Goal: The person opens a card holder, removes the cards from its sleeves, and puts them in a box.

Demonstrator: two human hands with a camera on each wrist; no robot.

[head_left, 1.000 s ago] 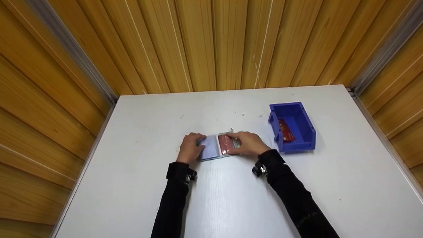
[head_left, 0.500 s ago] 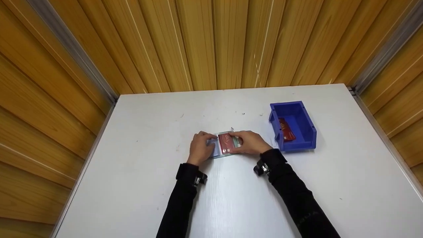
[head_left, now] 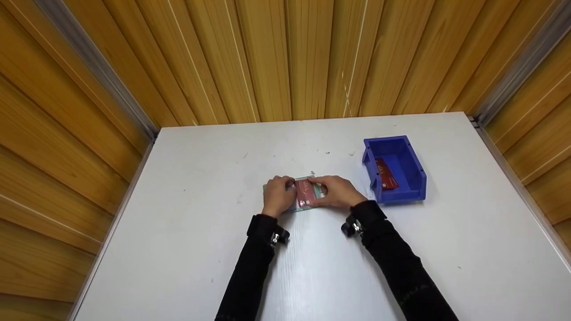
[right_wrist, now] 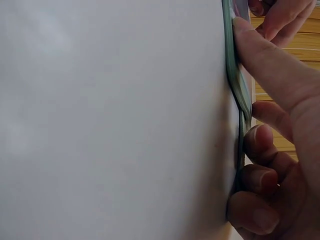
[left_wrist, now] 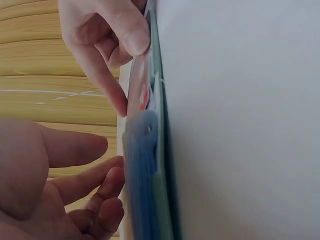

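A card holder with clear sleeves and a teal cover point(left_wrist: 161, 112) lies spread on the white table, with a red VIP card point(head_left: 304, 192) showing under a sleeve. My right hand point(head_left: 337, 191) grips the holder's right part, thumb on the near edge and index finger toward the far edge. Over the left part is my left hand point(head_left: 277, 195), its thumb and fingers loosely bent beside the bluish sleeves point(left_wrist: 140, 175). In the left wrist view, the left thumb stands off the sleeves and some fingertips are close to them. Whether those fingertips touch is unclear.
A blue plastic bin point(head_left: 423, 189) stands to the right of the hands, with red card stock marked VIP point(head_left: 387, 174) inside. Yellow wood-look panels point(head_left: 267, 58) rise behind the white tabletop point(head_left: 200, 223) and along both sides.
My left hand has moved right across the holder, covering most of the bluish sleeves and reaching the red card's left edge. The right hand keeps its grip nearly in place.
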